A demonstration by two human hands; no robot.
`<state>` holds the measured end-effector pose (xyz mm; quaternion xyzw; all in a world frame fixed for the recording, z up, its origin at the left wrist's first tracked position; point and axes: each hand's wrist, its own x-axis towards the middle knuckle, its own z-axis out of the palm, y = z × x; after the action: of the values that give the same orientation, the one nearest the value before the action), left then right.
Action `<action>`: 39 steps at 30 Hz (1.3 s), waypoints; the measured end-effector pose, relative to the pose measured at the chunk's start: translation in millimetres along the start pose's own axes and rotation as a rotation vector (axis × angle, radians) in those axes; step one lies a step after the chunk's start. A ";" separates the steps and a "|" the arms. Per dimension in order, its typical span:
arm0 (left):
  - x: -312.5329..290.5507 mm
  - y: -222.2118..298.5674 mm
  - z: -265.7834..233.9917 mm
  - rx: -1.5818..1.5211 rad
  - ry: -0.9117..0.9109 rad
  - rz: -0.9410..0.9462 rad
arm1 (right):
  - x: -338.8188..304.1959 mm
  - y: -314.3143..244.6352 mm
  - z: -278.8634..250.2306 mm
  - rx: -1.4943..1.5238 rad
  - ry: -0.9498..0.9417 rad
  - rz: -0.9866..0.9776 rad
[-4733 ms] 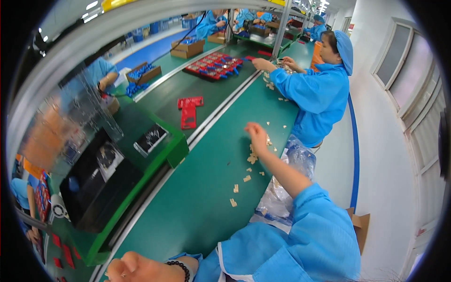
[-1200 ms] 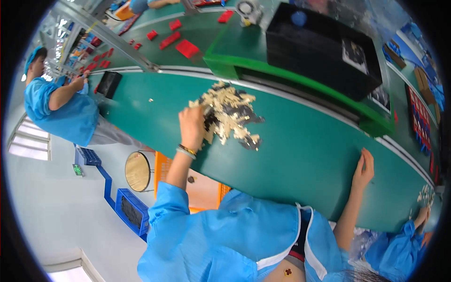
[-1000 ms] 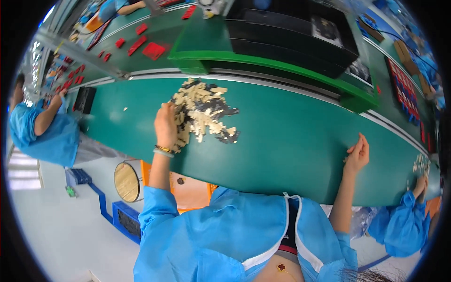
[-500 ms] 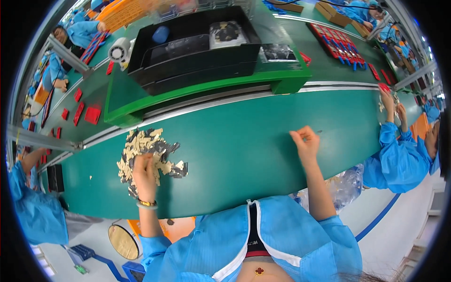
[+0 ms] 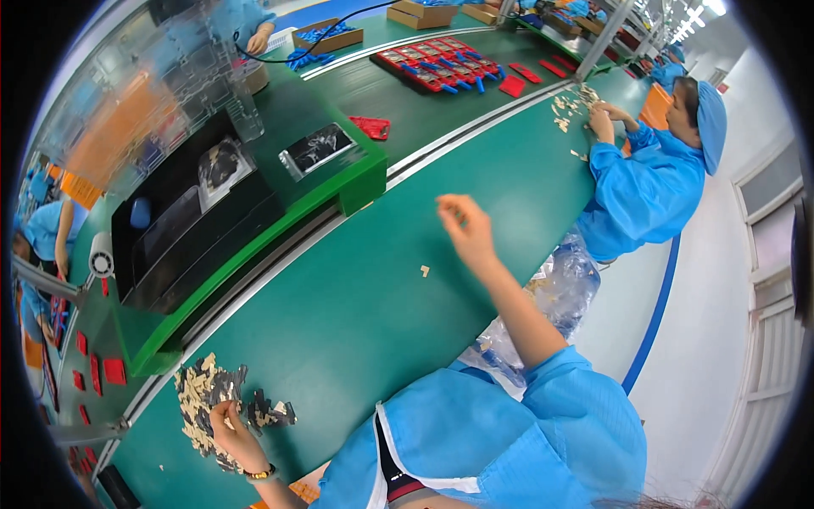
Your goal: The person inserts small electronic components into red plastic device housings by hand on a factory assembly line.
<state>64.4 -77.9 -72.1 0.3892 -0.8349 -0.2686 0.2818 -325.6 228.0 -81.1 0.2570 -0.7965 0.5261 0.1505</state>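
Observation:
A heap of small flat cream and dark grey pieces (image 5: pixel 197 405) lies at the left of the green worktable (image 5: pixel 365 314). My left hand (image 5: pixel 237 437) is at the heap's near side, thumb and fingers pinched together; what is between the fingertips is too small to make out. My right hand (image 5: pixel 469 233) is over the middle of the table, apart from the heap, its fingers curled toward the thumb. Whether it holds a piece is hidden. A single small cream piece (image 5: pixel 425 271) lies on the table to the left of my right wrist.
A black bin (image 5: pixel 212 225) stands on a green raised shelf (image 5: pixel 365 174) beyond the table. Farther back are red parts with blue handles (image 5: pixel 439 64). A co-worker in blue (image 5: pixel 649 187) handles small cream pieces at the right. Clear plastic bags (image 5: pixel 564 284) hang by the near edge.
My view has swung to the right, bringing the co-worker more fully into sight. A lone cream piece now shows near my right hand. My left hand stays at the heap.

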 end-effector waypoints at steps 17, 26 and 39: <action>-37.6 84.3 70.3 -0.656 -0.337 -0.115 | -301.9 93.6 26.0 0.002 -0.208 0.455; -25.6 100.2 118.9 -0.854 -0.490 -0.097 | -217.6 93.6 90.1 0.078 -0.397 0.468; -29.7 93.2 132.4 -0.949 -0.477 -0.039 | -187.3 72.6 73.6 0.094 -0.629 0.512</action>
<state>-56.1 27.7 -109.9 0.1624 -0.6552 -0.7029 0.2242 -210.5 230.4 -261.4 0.2053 -0.8171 0.4781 -0.2482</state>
